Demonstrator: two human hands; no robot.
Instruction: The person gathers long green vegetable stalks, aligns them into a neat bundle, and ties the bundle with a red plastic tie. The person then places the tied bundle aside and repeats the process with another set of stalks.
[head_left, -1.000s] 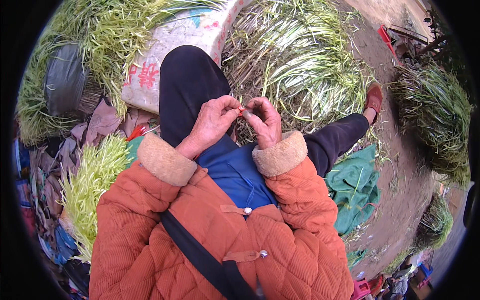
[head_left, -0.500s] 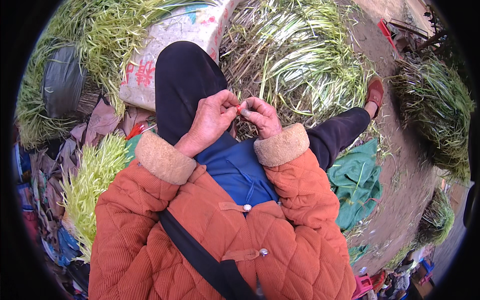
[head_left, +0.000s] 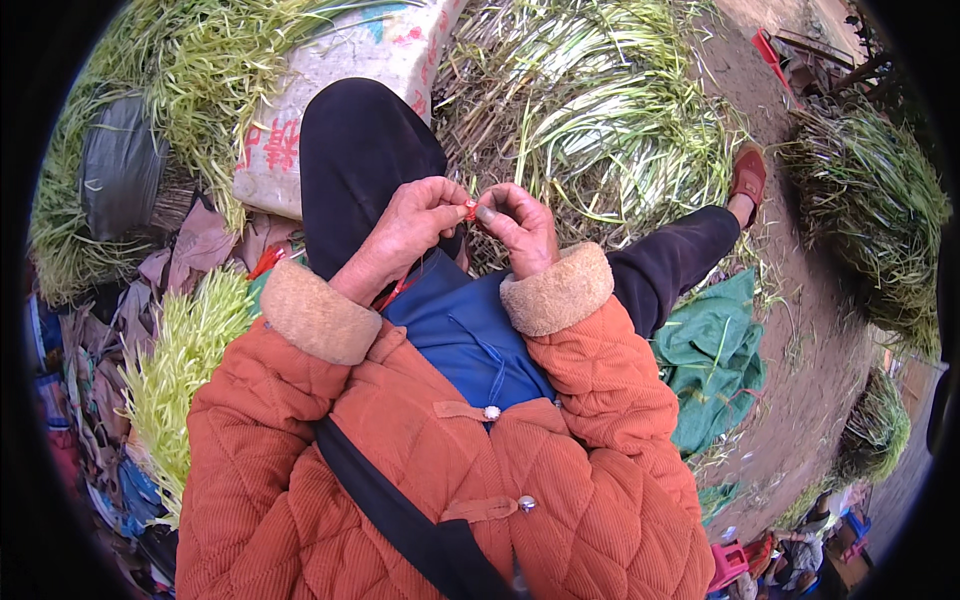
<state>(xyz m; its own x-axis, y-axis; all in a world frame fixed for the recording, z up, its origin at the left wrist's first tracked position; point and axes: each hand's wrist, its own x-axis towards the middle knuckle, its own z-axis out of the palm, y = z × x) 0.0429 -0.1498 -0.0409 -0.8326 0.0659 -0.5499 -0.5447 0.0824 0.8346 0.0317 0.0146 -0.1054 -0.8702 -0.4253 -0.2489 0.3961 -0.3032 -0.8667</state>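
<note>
Over my lap, my left hand (head_left: 408,222) and my right hand (head_left: 522,228) meet fingertip to fingertip. Both pinch a small piece of red string (head_left: 471,209), bunched between thumbs and forefingers. A red strand (head_left: 397,291) shows below my left wrist; whether it belongs to the same piece I cannot tell. Beneath the hands lie my blue garment (head_left: 460,315) and my dark trouser leg (head_left: 365,165), with the knee raised.
Long green stalks (head_left: 620,110) lie heaped in front. A white sack (head_left: 300,140) with red print stands beside my knee, near a grey-wrapped bundle (head_left: 122,165). Pale yellow-green shoots (head_left: 180,380) are at my left. A green cloth (head_left: 710,365) and another stalk pile (head_left: 870,210) lie right.
Both hands have shifted slightly left, still pinching the red string. More of the red piece shows between the fingertips, and a red strand has appeared below my left wrist.
</note>
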